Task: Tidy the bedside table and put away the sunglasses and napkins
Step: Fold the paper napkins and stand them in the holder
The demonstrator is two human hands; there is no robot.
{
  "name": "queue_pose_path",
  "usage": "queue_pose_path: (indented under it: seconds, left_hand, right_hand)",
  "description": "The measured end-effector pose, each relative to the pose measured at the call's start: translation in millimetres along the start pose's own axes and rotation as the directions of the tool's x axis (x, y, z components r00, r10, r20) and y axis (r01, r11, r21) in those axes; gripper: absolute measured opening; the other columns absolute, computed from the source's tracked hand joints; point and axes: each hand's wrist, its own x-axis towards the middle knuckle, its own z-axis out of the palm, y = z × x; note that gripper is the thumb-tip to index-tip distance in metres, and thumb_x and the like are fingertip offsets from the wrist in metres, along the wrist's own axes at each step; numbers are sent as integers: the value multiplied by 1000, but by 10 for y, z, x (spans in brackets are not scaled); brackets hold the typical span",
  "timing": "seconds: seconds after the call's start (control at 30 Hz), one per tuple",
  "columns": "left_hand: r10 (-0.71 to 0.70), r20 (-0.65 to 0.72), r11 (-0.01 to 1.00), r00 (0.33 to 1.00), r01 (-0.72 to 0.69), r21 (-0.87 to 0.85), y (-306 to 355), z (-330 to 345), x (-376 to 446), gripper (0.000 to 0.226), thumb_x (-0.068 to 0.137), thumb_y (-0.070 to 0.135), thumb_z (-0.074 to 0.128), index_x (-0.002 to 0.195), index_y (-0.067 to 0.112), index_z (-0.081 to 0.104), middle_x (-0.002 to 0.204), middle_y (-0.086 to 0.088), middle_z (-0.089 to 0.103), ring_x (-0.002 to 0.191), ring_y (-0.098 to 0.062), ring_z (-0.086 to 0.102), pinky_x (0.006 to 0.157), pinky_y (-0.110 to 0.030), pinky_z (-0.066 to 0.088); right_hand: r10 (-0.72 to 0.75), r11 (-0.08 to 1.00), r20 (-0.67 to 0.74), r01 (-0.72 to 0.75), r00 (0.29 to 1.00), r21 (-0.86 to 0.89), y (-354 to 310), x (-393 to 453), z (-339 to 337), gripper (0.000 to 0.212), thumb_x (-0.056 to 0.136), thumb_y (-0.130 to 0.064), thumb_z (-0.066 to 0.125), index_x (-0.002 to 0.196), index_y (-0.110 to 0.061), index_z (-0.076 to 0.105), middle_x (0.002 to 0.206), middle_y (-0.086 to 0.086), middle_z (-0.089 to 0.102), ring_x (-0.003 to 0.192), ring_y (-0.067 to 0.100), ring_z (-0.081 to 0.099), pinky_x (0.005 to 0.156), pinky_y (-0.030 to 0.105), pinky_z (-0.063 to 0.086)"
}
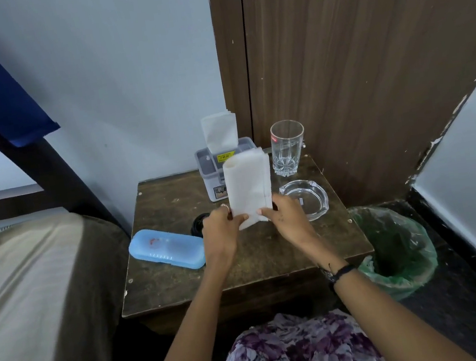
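Note:
A folded stack of white napkins (249, 186) stands upright above the brown bedside table (181, 267). My left hand (222, 228) pinches its lower left edge and my right hand (284, 216) pinches its lower right edge. Behind it stands a grey napkin holder (209, 169) with another white napkin (220, 134) sticking out of the top. A light blue glasses case (166, 248) lies shut on the table's left side. A dark object (198, 225), perhaps the sunglasses, shows partly behind my left hand.
A clear drinking glass (287, 149) stands at the back right, with a glass ashtray (310, 200) in front of it. A bin lined with a green bag (399, 246) sits on the floor to the right. A bed (31, 286) borders the left.

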Motion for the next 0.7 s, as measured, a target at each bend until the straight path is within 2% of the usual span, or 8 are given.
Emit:
queue_pose_path:
  seconds: [0.13, 0.23, 0.3, 0.4, 0.57, 0.63, 0.7]
  left_hand:
    - [59, -113, 985, 992, -76, -152, 250, -201, 328, 22, 88, 19, 60, 105, 5, 65, 84, -11, 68, 57, -14, 58, 63, -24, 54]
    - [90, -101, 981, 991, -106, -165, 368, -301, 658, 13, 88, 10, 58, 99, 4, 63, 84, -10, 68, 59, -13, 62, 55, -12, 51]
    - [115, -76, 979, 990, -126, -158, 410, -326, 865, 12, 87, 3, 57, 97, 1, 63, 82, -10, 66, 65, -19, 63, 60, -19, 55]
    - [111, -102, 989, 989, -120, -83, 405, -305, 1117, 3, 86, 9, 61, 84, 7, 60, 76, -6, 62, 70, -26, 61, 67, -39, 55]
    - [23, -129, 999, 991, -29, -46, 273, -228, 1311, 10, 86, 19, 63, 84, 9, 60, 78, -2, 62, 78, -26, 59, 68, -37, 47]
    - [17, -139, 999, 990, -21, -25, 214, -207, 1339, 12, 85, 21, 64, 81, 12, 57, 77, -1, 60, 76, -22, 56, 64, -31, 40]
    - [31, -145, 1000, 989, -31, -1, 178, -194, 1365, 12, 85, 23, 64, 84, 13, 57, 78, 1, 61, 77, -20, 55, 65, -29, 36]
  right_hand:
    - [-128, 991, -121, 131, 984, 16, -292, 394, -128, 30, 90, -13, 59, 117, -3, 62, 113, 9, 68, 101, 20, 64, 77, 19, 47]
    - [-197, 980, -142, 200, 970, 2, -443, 721, -180, 32, 92, -13, 55, 122, -4, 59, 118, 8, 66, 106, 20, 62, 86, 23, 48]
    - [-189, 982, -142, 188, 972, -21, -473, 961, -190, 31, 93, -10, 53, 123, -4, 58, 120, 10, 65, 108, 22, 61, 91, 30, 48]
    - [-149, 987, -135, 139, 980, -76, -451, 1281, -171, 29, 92, -8, 54, 120, -3, 60, 122, 14, 63, 112, 27, 58, 96, 40, 47]
    - [-64, 998, -95, 65, 993, 3, -333, 1478, -88, 22, 89, -6, 59, 108, 3, 63, 109, 16, 68, 100, 28, 64, 89, 41, 51]
    - [-50, 998, -94, 53, 994, 37, -265, 1500, -67, 18, 86, -5, 63, 101, 5, 64, 100, 20, 69, 91, 30, 65, 84, 42, 53]
    - [-43, 996, -102, 50, 994, 71, -212, 1507, -62, 16, 83, -5, 66, 96, 5, 64, 94, 21, 70, 76, 22, 64, 72, 32, 54]
